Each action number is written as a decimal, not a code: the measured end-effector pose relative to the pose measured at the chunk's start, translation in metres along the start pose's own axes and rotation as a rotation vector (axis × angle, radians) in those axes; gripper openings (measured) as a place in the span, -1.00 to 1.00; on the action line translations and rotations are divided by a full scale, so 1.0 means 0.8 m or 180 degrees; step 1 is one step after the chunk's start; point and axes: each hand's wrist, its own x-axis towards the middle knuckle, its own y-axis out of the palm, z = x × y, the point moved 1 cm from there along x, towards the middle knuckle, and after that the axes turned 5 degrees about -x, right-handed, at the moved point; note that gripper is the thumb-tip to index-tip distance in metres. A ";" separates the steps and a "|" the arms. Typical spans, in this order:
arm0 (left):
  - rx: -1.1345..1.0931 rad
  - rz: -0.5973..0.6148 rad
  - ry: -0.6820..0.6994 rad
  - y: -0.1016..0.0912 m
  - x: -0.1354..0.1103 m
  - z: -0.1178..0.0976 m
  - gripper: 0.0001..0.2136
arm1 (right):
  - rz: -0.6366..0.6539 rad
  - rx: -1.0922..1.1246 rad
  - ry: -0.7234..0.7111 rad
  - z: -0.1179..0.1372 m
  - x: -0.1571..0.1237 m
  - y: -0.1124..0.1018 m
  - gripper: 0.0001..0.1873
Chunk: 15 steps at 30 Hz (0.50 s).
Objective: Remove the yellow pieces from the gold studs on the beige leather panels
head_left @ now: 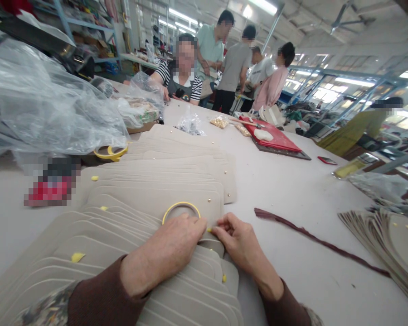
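My left hand point(172, 246) is closed on a roll of yellow tape point(182, 204), whose upper rim rises above the knuckles. Just to its right, my right hand point(240, 240) pinches with thumb and forefinger at a small yellow piece of tape point(209, 230). Both hands are over the right edge of overlapping beige panels point(149, 192) fanned out in layers. Several panels carry small metal studs, such as the stud point(209, 200) above the hands. Yellow tape bits, including the tab point(77, 257) at lower left, stick to some panels.
Another yellow tape roll point(110, 153) lies by clear plastic bags point(54, 99) on the left. A dark brown strip point(313, 236) and stacked panels point(391, 249) are to the right. Farther back are a red board point(275, 136) and a seated person point(185, 77); several people stand behind.
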 end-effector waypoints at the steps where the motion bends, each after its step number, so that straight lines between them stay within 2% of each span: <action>1: -0.0005 0.0011 -0.0015 0.000 0.000 0.000 -0.78 | 0.0037 0.0089 -0.0005 -0.001 -0.001 -0.002 -0.94; 6: -0.0021 0.0037 -0.0055 0.000 0.001 0.001 -0.79 | 0.0239 0.0058 -0.0034 0.001 -0.002 -0.006 -0.83; 11: -0.0052 0.0018 -0.0019 0.001 0.001 0.002 -0.79 | 0.0244 -0.0218 -0.0148 0.008 0.010 0.000 -0.80; 15: -0.0104 0.0011 -0.0049 -0.003 0.001 -0.001 -0.79 | 0.0078 -0.0476 0.0006 0.013 0.016 0.007 -0.79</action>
